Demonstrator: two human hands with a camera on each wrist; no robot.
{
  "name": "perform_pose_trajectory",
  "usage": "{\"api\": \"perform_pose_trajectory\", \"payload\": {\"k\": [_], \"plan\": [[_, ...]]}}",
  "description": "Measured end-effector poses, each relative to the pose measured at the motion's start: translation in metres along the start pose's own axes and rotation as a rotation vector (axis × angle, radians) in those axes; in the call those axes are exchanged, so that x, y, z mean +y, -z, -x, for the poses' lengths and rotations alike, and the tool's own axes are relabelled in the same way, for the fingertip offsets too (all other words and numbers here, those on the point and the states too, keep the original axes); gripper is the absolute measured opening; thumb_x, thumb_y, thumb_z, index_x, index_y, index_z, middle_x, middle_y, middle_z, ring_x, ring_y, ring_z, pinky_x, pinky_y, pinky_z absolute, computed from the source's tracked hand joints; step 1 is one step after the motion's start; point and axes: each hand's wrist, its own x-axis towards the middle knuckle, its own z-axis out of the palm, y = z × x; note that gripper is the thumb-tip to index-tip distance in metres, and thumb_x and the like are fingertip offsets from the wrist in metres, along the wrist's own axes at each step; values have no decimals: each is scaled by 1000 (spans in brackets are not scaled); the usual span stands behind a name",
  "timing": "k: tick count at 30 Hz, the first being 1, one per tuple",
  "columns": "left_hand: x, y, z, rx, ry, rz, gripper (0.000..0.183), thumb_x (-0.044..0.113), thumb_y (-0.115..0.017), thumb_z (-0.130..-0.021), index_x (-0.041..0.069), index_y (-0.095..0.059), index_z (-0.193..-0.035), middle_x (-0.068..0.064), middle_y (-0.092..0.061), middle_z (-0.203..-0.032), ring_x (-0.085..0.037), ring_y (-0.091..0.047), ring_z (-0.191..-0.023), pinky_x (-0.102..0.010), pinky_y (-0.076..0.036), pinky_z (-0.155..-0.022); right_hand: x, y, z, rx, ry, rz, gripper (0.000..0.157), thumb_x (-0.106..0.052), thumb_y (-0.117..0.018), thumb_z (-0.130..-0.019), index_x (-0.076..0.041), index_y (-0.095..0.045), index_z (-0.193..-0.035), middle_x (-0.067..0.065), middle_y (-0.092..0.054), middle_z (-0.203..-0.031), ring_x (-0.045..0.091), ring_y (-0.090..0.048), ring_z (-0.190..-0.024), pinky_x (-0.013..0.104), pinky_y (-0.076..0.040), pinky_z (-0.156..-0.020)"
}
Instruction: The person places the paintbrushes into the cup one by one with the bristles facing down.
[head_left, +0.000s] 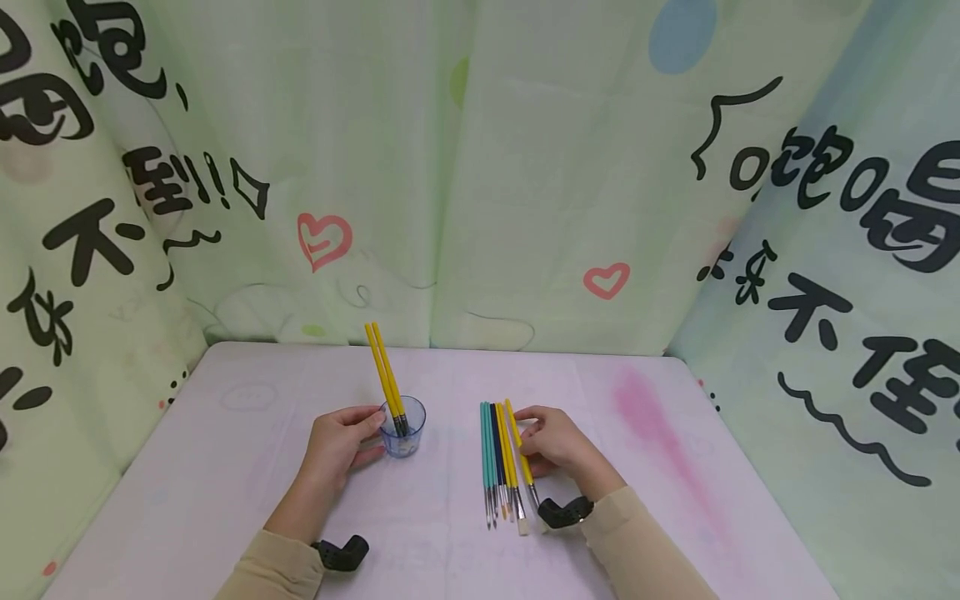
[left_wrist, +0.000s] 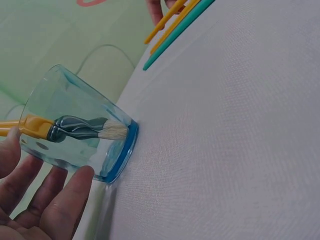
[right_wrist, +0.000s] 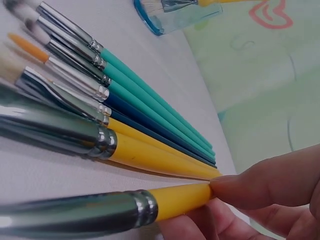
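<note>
A clear blue-tinted plastic cup (head_left: 403,443) stands on the table, with two yellow paintbrushes (head_left: 386,367) leaning in it, bristles down. My left hand (head_left: 337,446) holds the cup from its left side, thumb near the rim and fingers lower down. My right hand (head_left: 558,446) pinches the handle of a yellow paintbrush (right_wrist: 182,199) between thumb and fingers, at the right end of a row of brushes. Beside it lie another yellow-handled brush (right_wrist: 145,152), dark blue brushes (right_wrist: 130,107) and teal brushes (right_wrist: 150,90), bristles toward me.
The brushes lie on a pale pink cloth-covered table (head_left: 442,533) with a darker pink streak at right. Behind it and on both sides hang light green curtains (head_left: 517,183) printed with black characters and hearts.
</note>
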Motion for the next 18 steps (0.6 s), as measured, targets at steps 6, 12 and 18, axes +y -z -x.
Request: {"api": "perform_pose_trajectory", "payload": {"k": [6, 12, 18], "plan": [[0, 0, -1, 4, 5, 9, 36, 16, -78, -100, 3, -74, -134, -13, -71, -122, -17, -73, -95, -41, -69, -89, 1, 2, 2, -1, 21, -52, 59, 3, -75, -91, -11, -61, -147, 10, -64, -97, 22, -63, -65, 30, -62, -53], [0, 1, 1, -2, -3, 15, 36, 16, -78, -100, 2, -74, -133, -13, -71, -120, -16, -72, -93, -42, -69, -89, 0, 2, 1, 8, 35, -96, 62, 7, -73, -91, -12, -60, -148, 10, -64, -98, 23, -63, -67, 32, -63, -54], [0, 1, 0, -4, -4, 23, 37, 17, -79, -99, 2, -74, -133, -10, -71, -116, -16, -72, -93, -41, -69, -88, -4, 2, 0, 27, 80, -142, 65, 10, -72, -89, -12, -61, -149, 11, -62, -99, 23, -63, -71, 33, -65, -58]]}}
